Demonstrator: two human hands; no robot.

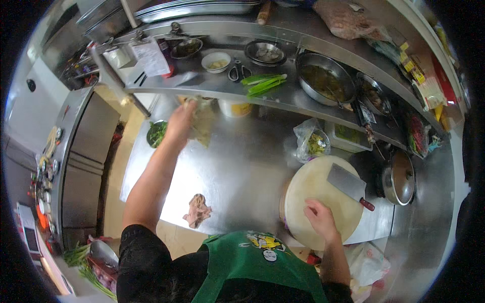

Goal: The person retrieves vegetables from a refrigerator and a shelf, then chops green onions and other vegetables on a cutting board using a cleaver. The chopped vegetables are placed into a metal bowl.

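Observation:
At the left, below the shelf, my left hand [182, 117] grips a blurred, limp beige-green cloth [203, 123] that hangs down over the steel worktop. My right hand [321, 219] is over the near part of a round, pale chopping board [303, 185], fingers loosely curled, with nothing seen in it. Beyond it on the board lies a cleaver [345, 181], its dark red handle pointing to the lower right. A piece of pale pinkish meat [197, 211] rests near the front edge of the worktop. Beside my left forearm stands a bowl of green leaves [156, 133].
Above the worktop, a steel shelf [227, 92] carries spring onions [264, 84], scissors [238, 72], a white bowl [216, 62] and a large steel basin [327, 81]. A plastic bag [303, 138] and a lidded pot [398, 178] stand around the board.

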